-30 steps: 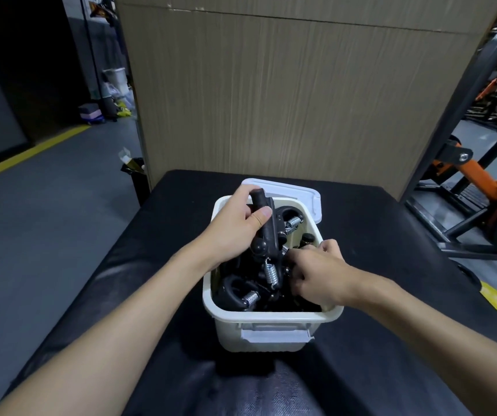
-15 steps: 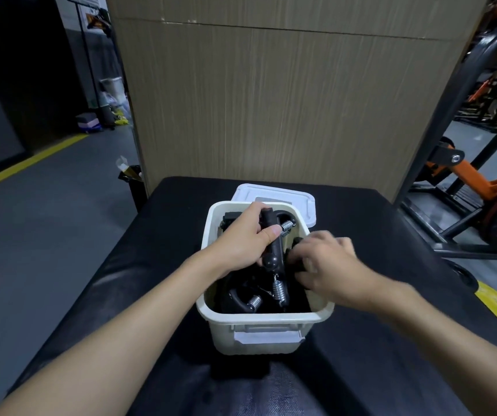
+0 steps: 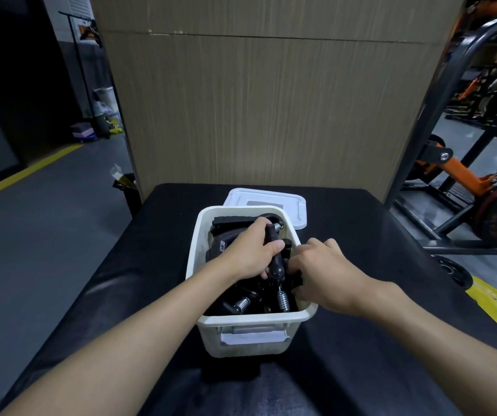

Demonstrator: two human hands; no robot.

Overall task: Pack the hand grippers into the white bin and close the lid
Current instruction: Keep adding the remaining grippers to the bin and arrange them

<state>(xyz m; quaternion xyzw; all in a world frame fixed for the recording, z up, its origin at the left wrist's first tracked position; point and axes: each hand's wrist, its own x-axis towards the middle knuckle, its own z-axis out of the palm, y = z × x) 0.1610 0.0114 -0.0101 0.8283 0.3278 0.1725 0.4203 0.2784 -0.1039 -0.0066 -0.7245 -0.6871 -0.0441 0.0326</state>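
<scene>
Item one: the white bin stands at the centre of the frame on a black padded tabletop, open at the top. Its lid lies flat on the tabletop just behind the bin, at the far rim and offset toward the right.

Item two: the hand grippers are inside the bin, piled loosely. Black handles and two bright coil springs show in the near half.

Item three: the left hand is over the middle of the bin. Its fingers and thumb are clamped round the black handle of one gripper, which stands nearly upright above the pile with a spring hanging at its lower end.

Item four: the right hand reaches in at the right wall of the bin. Its fingers curl downward among the black parts beside that handle; the fingertips are hidden, so I cannot tell whether they grip anything.

Surroundings: a wood-grain panel rises behind the tabletop. Orange and black gym equipment occupies the right of the frame. A yellow floor line runs at the left.
</scene>
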